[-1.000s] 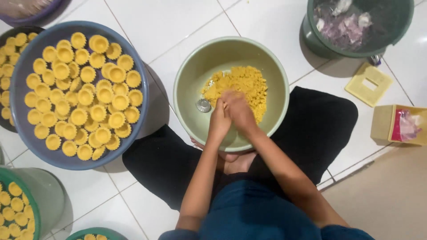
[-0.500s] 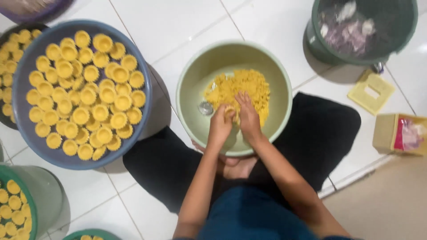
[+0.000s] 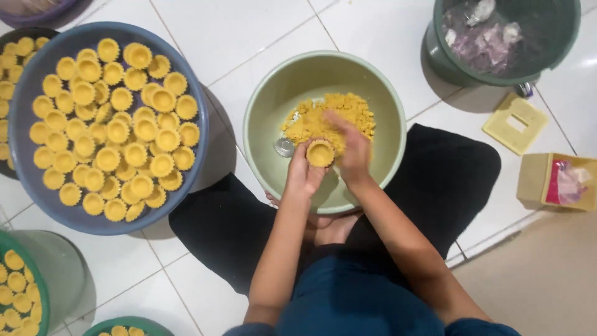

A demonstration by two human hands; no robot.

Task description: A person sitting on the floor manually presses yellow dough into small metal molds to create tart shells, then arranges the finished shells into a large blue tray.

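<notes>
Now both hands grip a round tart shell, opening facing up.

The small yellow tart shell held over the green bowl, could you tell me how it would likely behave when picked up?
The tart shell looks thin-walled and fluted, so probably fragile. It seems pressed from the crumbly dough, so likely soft. The left hand supports it alone, suggesting lightness.

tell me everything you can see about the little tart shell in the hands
The tart shell is a small round cup of yellow dough with a fluted rim and a hollow middle, open side facing up. It is held over the pale green bowl, above the crumbly yellow dough. The left hand grips it from below; the right hand touches its right edge. Its underside is hidden.
</notes>
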